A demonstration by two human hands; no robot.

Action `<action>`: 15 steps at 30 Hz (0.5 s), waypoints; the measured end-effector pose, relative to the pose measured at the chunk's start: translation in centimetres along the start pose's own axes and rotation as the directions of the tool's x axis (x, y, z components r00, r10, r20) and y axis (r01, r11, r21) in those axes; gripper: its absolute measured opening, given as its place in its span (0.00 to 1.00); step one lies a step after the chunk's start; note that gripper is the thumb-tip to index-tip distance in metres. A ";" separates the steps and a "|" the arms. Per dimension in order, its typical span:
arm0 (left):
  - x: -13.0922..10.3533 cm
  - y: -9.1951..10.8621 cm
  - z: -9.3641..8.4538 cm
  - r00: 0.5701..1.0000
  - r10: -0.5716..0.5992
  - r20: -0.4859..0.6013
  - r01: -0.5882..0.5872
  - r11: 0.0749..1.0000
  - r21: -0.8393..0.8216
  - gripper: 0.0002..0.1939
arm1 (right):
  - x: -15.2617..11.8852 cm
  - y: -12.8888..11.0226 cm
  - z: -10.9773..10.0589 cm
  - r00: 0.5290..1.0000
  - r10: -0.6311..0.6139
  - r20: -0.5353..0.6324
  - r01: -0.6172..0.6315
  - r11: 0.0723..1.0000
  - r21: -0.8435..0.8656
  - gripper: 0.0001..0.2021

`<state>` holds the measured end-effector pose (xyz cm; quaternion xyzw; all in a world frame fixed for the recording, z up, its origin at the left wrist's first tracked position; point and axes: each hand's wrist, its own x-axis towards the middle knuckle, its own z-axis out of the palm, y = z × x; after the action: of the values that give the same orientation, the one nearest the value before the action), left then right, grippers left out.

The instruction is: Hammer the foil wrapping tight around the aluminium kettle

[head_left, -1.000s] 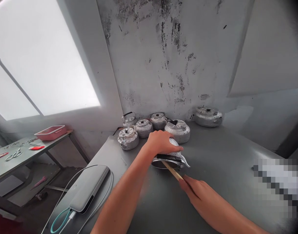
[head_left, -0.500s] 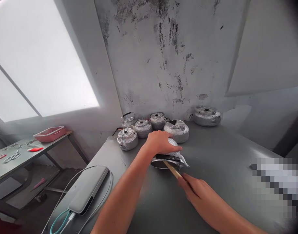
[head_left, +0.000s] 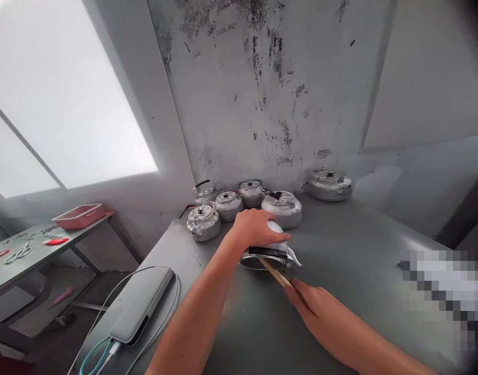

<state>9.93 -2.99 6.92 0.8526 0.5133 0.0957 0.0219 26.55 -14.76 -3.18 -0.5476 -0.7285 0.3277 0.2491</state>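
1 stick [head_left: 277,274]: far end hid. by kettle [head_left: 281,247], itself part. hid. by L hand [head_left: 255,227]. Obj. [head_left: 444,286], far R: pixelated.

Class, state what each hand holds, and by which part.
The left hand holds a tipped kettle by its rounded body; the right hand grips a wooden stick by its near end.

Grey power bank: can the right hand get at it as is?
Probably not: the right hand grips the wooden stick, and the left forearm lies between it and the grey power bank.

Wall [head_left: 215,120] w/ blk marks [head_left: 277,58], brt window [head_left: 66,99].
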 end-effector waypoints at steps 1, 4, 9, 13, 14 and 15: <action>0.0 0.0 0.0 1.000 0.001 0.000 -0.001 1.000 0.001 0.31 | 0.0 0.0 0.0 1.000 0.003 0.012 -0.002 1.000 -0.009 0.23; 0.1 0.0 0.1 1.000 0.002 0.001 -0.002 1.000 0.001 0.31 | 0.1 0.0 0.1 1.000 0.014 0.009 -0.014 0.999 -0.038 0.23; 0.1 -0.1 0.1 1.000 0.002 -0.004 -0.002 1.000 0.011 0.32 | 0.2 -0.1 0.1 0.999 0.035 0.026 -0.033 0.998 -0.055 0.22; 0.1 0.0 0.1 1.000 -0.001 -0.005 0.001 1.000 0.008 0.32 | 0.1 -0.1 0.0 1.000 0.019 0.013 -0.019 1.000 -0.020 0.21; 0.1 0.0 0.1 1.000 -0.001 -0.005 0.001 1.000 0.011 0.31 | 0.1 -0.1 0.0 1.000 0.011 0.003 -0.011 1.000 -0.017 0.21; 0.1 0.0 0.1 1.000 0.000 -0.006 0.000 1.000 0.014 0.32 | 0.1 -0.1 0.0 1.000 0.002 -0.004 -0.002 1.000 -0.015 0.21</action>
<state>10.01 -2.87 6.85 0.8524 0.5141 0.0949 0.0144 26.46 -14.65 -3.06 -0.5507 -0.7299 0.3215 0.2462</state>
